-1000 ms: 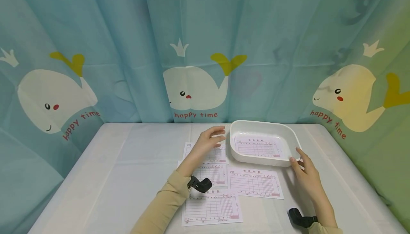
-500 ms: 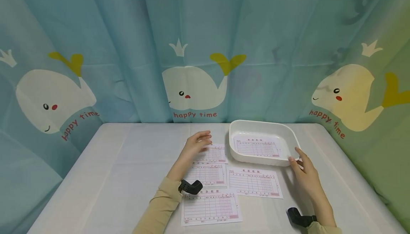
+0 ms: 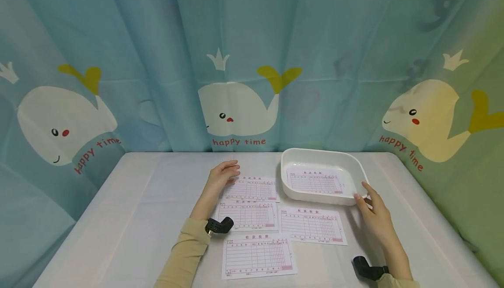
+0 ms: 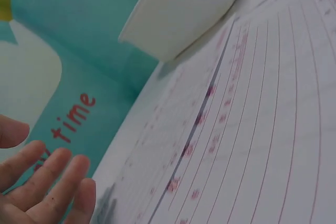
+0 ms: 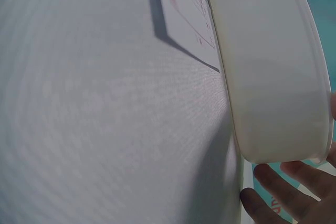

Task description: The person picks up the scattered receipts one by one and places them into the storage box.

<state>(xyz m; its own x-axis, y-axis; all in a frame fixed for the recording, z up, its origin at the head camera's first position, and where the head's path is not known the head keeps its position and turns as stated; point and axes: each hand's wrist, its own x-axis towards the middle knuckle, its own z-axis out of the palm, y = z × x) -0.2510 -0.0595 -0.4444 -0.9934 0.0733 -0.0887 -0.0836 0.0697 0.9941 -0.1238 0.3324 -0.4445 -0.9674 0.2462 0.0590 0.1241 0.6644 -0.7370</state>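
the person's left hand [image 3: 222, 175] lies near the middle of the table [image 3: 130, 218], its fingers [image 4: 50, 179] relaxed and nearly straight, the tips resting at the left edge of the farthest form sheet [image 3: 253, 188]; it grips nothing. that sheet lies just left of the white tray [image 3: 356, 170], which sits toward the table's far right part. the right hand [image 3: 376, 218] is at the tray's near right corner, thumb and fingers loosely extended and touching the rim there, not wrapped round it as far as the head view shows; in the right wrist view only the fingertips [image 5: 273, 182] show beneath the tray's wall. one form sheet in the tray [image 3: 315, 180] lies flat on its floor. three more sheets lie on the table toward its near edge: a second sheet [image 3: 248, 214] just nearer than the farthest one, a third sheet [image 3: 313, 224] right of it and in front of the tray, and a fourth sheet [image 3: 257, 254] nearest the front edge. a whale-print curtain [image 3: 236, 60] hangs behind the far edge.
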